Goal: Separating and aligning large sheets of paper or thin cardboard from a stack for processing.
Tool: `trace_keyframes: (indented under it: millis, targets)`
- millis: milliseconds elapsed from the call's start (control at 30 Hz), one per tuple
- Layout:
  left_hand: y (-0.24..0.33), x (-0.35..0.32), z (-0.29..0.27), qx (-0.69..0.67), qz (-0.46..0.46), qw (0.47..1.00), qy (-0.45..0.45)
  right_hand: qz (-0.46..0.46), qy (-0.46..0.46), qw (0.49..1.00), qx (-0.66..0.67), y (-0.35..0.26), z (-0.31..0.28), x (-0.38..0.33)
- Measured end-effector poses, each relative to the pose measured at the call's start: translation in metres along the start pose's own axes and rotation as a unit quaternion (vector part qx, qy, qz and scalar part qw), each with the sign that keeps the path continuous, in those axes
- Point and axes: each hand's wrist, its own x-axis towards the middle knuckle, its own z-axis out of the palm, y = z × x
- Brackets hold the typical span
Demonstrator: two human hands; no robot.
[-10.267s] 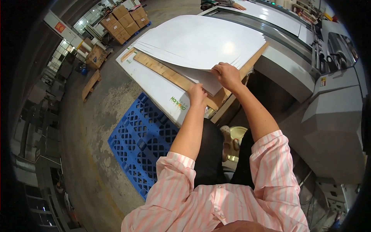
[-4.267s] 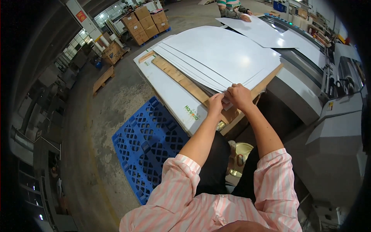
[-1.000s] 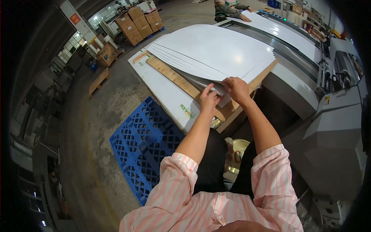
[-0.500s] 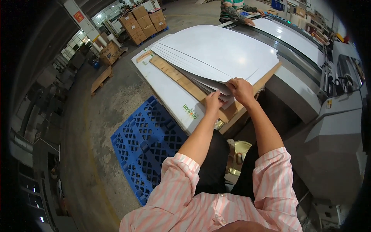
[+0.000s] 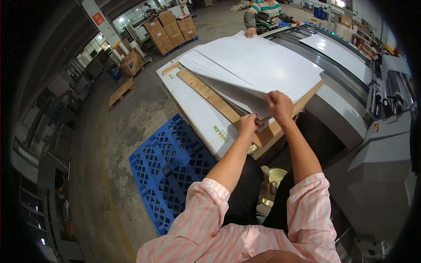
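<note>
A fanned stack of large white sheets (image 5: 258,61) lies on brown boards in front of me. My right hand (image 5: 280,106) is closed on the near corner of the upper sheets and holds it raised, so the sheets bow upward. Below and left of it, my left hand (image 5: 249,125) pinches at the near edge of the lower sheets; its fingertips are partly hidden, and how many sheets it grips does not show. Across the stack, a co-worker's hand (image 5: 251,32) rests at the far edge of the top sheet.
A wooden strip (image 5: 206,92) runs along the stack's left side, over a white printed board (image 5: 197,114). A blue plastic pallet (image 5: 169,171) lies on the floor to the left. The grey machine (image 5: 337,103) stands close on the right. Cardboard boxes (image 5: 171,30) are piled farther back.
My right hand has lifted the sheet corner higher, opening a wider gap below. The co-worker's hand has come to the stack's far edge. The sheet on the machine has moved farther away.
</note>
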Motion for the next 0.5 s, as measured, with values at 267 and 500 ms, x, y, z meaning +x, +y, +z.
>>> trace_keyframes:
  millis: [267, 500]
  targets:
    - [0.0, 0.001, 0.003, -0.033, 0.004, 0.999, 0.02, -0.084, -0.11, 0.989, -0.056, -0.005, -0.008, -0.01]
    - [-0.005, 0.002, 0.0, -0.023, -0.005, 1.0, -0.004, -0.094, -0.16, 0.973, -0.138, 0.005, 0.012, -0.02]
